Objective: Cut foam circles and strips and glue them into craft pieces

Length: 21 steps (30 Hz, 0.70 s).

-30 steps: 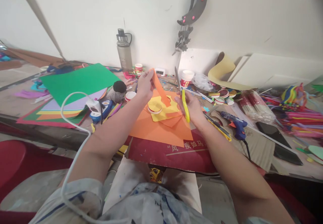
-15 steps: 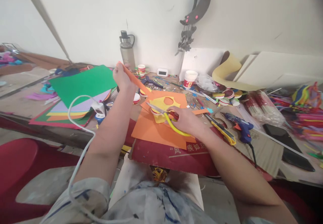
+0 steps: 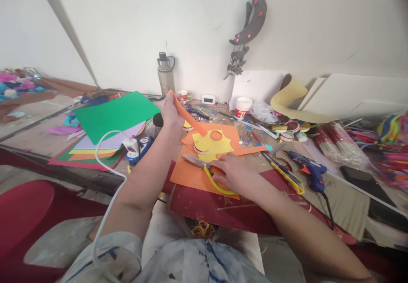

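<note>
"What's in your left hand (image 3: pixel 168 111)?"

"I'm pinching an orange strip (image 3: pixel 190 116), raised at a slant, its lower end by the yellow paper (image 3: pixel 225 144)."

"And your right hand (image 3: pixel 237 172)?"

"I've got the yellow-handled scissors (image 3: pixel 208 170) there, low over the orange sheet (image 3: pixel 182 177), blades pointing left."

"What's around you?"

"A utility knife (image 3: pixel 288 176) and a blue glue gun (image 3: pixel 310 170) lie to my right, a green sheet (image 3: pixel 114 113) to my left. A bottle (image 3: pixel 166 79) stands at the back."
</note>
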Tool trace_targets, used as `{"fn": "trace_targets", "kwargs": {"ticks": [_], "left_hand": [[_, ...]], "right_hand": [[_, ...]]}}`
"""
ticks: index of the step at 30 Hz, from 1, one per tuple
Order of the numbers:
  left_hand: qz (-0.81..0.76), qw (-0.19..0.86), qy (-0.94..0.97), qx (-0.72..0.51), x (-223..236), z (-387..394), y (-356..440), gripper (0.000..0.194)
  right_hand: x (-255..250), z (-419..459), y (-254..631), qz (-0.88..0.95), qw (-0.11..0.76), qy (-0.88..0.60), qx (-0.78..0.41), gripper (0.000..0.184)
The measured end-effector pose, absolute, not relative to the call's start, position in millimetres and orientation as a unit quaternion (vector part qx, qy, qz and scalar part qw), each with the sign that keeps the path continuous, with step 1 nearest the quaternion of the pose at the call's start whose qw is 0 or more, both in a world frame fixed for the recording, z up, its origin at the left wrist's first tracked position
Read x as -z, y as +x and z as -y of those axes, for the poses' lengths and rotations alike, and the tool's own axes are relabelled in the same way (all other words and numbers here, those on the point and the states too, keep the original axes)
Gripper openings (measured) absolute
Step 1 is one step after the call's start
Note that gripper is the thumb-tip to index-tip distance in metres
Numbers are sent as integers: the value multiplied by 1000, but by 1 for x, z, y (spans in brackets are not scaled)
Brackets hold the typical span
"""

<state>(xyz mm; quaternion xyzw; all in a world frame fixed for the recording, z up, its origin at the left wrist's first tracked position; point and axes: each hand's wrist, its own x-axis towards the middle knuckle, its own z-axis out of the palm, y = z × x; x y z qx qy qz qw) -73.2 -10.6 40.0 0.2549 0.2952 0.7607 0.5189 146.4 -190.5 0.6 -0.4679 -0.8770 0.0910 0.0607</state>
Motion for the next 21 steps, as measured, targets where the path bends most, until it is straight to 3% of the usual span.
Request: {"fn": "trace_targets", "kwargs": {"ticks": [3, 5, 7, 11, 15, 18, 21], "left_hand": [[-274, 526, 205, -778, -44, 21, -55, 29], [-276, 548, 194, -765, -46, 32, -39, 30], [-267, 572, 214, -745, -46, 45, -24, 29], [-244, 598, 264, -717, -39, 66, -1, 28], [-249, 599, 292, -703, -32, 71, 7, 27], [-249, 609, 301, -690, -31, 67, 6, 25], [-254, 651, 350, -624, -28, 65, 5, 35]], "right_hand": [[9, 176, 155, 843, 244, -475, -73, 17], [14, 165, 159, 801, 372, -464, -64, 29], [19, 155, 161, 765, 435, -468, -83, 45], [32, 141, 155, 718, 450, -490, -205, 55], [41, 129, 155, 685, 448, -480, -316, 21], [40, 122, 162, 667, 467, -472, -339, 30], [33, 119, 170, 652, 481, -467, -354, 33]]}}
